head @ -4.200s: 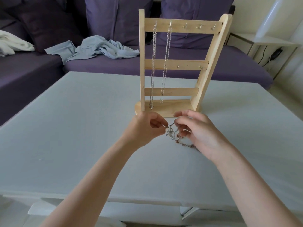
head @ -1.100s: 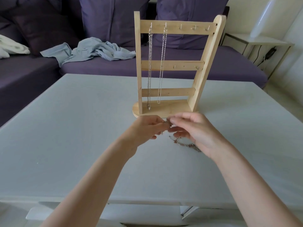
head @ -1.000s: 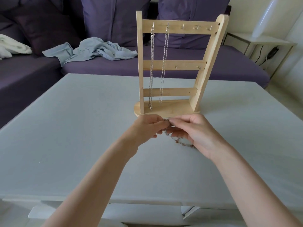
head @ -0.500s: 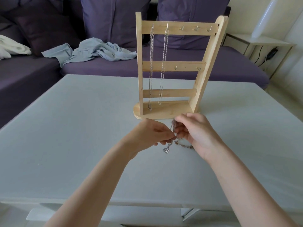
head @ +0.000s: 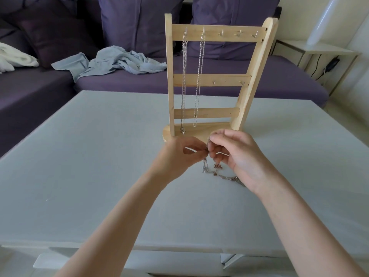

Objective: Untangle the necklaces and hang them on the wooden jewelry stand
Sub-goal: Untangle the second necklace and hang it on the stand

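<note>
Tangled necklaces (head: 214, 168) dangle from both hands' pinching fingers (head: 201, 151) above the table (head: 99, 156).

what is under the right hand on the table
Under the right hand a tangle of chains trails onto the table, one silver, one reddish. The left hand pinches it too. The wrist hides where the chains end.

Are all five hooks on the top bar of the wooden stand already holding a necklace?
No, on the wooden jewelry stand only the two leftmost top hooks carry silver chains; the other three are bare.
</note>
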